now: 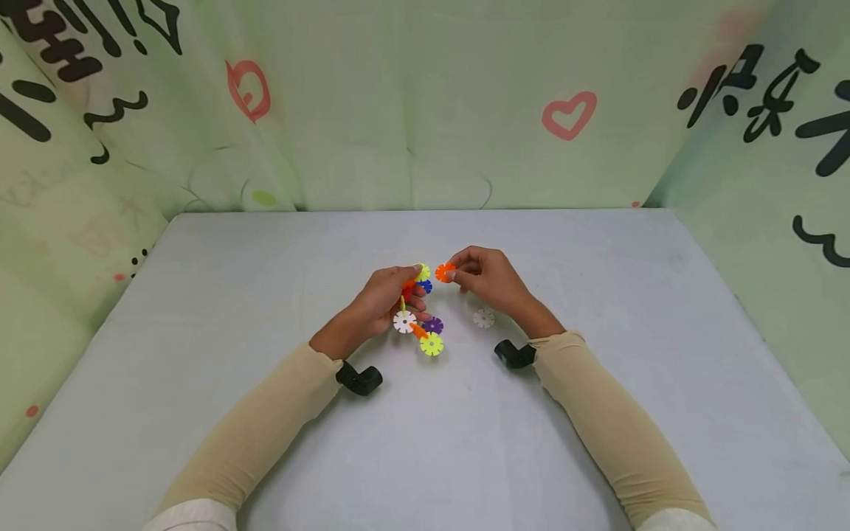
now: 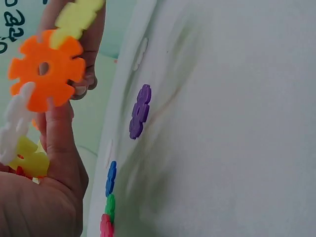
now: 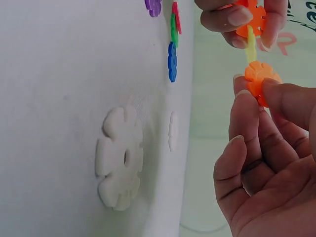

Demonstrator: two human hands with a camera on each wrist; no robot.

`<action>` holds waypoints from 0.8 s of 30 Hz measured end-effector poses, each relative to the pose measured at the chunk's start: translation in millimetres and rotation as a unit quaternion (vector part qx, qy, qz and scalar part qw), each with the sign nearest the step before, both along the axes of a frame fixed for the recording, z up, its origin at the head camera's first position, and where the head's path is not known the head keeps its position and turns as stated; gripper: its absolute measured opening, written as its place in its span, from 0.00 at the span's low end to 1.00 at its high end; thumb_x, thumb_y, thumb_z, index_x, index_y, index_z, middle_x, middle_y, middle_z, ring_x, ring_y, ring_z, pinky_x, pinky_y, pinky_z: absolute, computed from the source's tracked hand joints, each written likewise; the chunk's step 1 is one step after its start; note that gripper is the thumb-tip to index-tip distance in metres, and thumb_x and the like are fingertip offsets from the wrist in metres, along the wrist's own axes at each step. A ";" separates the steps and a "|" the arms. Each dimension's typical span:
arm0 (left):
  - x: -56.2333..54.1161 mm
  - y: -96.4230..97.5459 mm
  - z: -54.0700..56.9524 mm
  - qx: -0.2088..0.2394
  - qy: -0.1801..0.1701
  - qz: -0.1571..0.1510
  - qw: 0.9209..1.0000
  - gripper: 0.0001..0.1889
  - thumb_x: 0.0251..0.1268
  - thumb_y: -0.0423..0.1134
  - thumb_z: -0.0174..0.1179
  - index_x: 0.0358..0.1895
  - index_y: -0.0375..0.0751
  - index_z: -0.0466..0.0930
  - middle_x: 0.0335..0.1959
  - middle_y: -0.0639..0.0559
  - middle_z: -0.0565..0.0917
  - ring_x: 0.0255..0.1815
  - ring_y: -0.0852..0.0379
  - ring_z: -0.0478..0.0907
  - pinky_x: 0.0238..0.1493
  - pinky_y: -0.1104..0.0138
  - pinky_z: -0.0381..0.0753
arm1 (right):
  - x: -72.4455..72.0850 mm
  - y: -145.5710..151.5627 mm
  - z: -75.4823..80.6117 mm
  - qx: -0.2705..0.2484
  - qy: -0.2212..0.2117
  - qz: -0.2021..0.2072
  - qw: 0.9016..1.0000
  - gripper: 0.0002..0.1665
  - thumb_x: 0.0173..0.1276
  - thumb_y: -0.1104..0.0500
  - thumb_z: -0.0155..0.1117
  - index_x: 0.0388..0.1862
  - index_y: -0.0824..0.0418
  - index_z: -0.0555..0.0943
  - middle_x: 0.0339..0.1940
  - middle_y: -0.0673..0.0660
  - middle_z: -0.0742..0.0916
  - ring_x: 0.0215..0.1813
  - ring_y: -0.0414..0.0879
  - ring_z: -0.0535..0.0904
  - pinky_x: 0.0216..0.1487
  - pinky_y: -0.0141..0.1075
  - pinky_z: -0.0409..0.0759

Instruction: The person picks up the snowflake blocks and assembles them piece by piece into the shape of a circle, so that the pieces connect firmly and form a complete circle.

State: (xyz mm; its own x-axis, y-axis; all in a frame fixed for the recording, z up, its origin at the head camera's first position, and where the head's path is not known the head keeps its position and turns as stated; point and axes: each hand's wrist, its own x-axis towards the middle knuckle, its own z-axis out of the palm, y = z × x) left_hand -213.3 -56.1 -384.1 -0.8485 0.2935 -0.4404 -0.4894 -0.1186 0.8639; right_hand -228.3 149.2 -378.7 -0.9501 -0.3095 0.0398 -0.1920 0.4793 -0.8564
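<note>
A: Both your hands are occupied. Your left hand (image 1: 384,296) is curled round a chain of interlocked, flower-shaped plastic discs (image 1: 407,291), while your right hand (image 1: 496,279) pinches a single orange flower-shaped plastic disc (image 1: 443,273) between thumb and fingers.

B: And where have you got that orange piece?

A: To the right of the chain, held above the white bench (image 1: 372,457), just beside the yellow notched disc (image 1: 423,271) at the chain's far end.

B: What sticks out of your grip at the chain's near end?

A: You have a white disc with a centre hole (image 1: 399,324), then a small orange disc (image 1: 417,330), then a bright yellow-green disc (image 1: 430,349) nearest you.

B: And your loose pieces?

A: A white plastic flower (image 1: 483,313) lies on the bench to the right of the chain. A purple plastic flower (image 1: 434,327) lies just beyond its near end. Behind its far end you can see part of a blue flower (image 3: 172,61); your right wrist view lines that up with a green flower (image 3: 174,29) and a pink flower (image 3: 177,17). I can't tell whether those touch.

B: Your beige sleeves (image 1: 279,428) come in from the chain's near side.
</note>
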 end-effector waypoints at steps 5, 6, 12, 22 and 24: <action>1.0 0.9 1.7 0.007 -0.005 -0.014 1.000 0.18 0.77 0.46 0.46 0.58 0.35 0.65 0.31 0.46 0.76 0.19 0.55 0.75 0.28 0.64 0.84 | 0.6 -1.1 0.0 -0.019 0.012 -0.007 1.000 0.08 0.70 0.65 0.62 0.45 0.67 0.79 0.39 0.60 0.87 0.32 0.54 0.81 0.40 0.46 0.81; 1.4 1.2 2.1 0.008 -0.008 -0.017 1.000 0.19 0.77 0.46 0.46 0.58 0.35 0.65 0.30 0.46 0.75 0.18 0.56 0.75 0.26 0.65 0.83 | 0.7 -1.3 0.1 -0.024 0.013 -0.007 1.000 0.08 0.70 0.65 0.62 0.45 0.68 0.79 0.39 0.60 0.87 0.32 0.55 0.81 0.40 0.47 0.81; 3.5 2.0 3.3 0.005 -0.015 -0.026 1.000 0.20 0.77 0.46 0.45 0.57 0.30 0.66 0.27 0.47 0.75 0.15 0.57 0.73 0.23 0.68 0.81 | 0.6 -3.1 -0.5 -0.029 0.005 0.003 1.000 0.08 0.69 0.65 0.63 0.45 0.67 0.79 0.38 0.62 0.87 0.32 0.56 0.81 0.42 0.49 0.81; 3.2 1.8 -0.5 0.010 -0.007 -0.041 0.999 0.19 0.78 0.46 0.44 0.59 0.34 0.63 0.26 0.48 0.75 0.13 0.56 0.72 0.20 0.68 0.79 | 2.7 -4.2 -3.4 -0.035 0.001 0.005 0.999 0.08 0.69 0.66 0.63 0.45 0.67 0.82 0.38 0.59 0.88 0.34 0.54 0.84 0.39 0.44 0.80; 3.5 1.2 -0.6 0.001 -0.005 -0.041 0.999 0.20 0.78 0.48 0.44 0.59 0.33 0.64 0.25 0.49 0.75 0.13 0.56 0.72 0.20 0.68 0.79 | 3.0 -4.8 -3.3 -0.038 0.002 0.005 0.999 0.08 0.69 0.66 0.63 0.45 0.67 0.83 0.38 0.59 0.88 0.34 0.55 0.84 0.38 0.44 0.80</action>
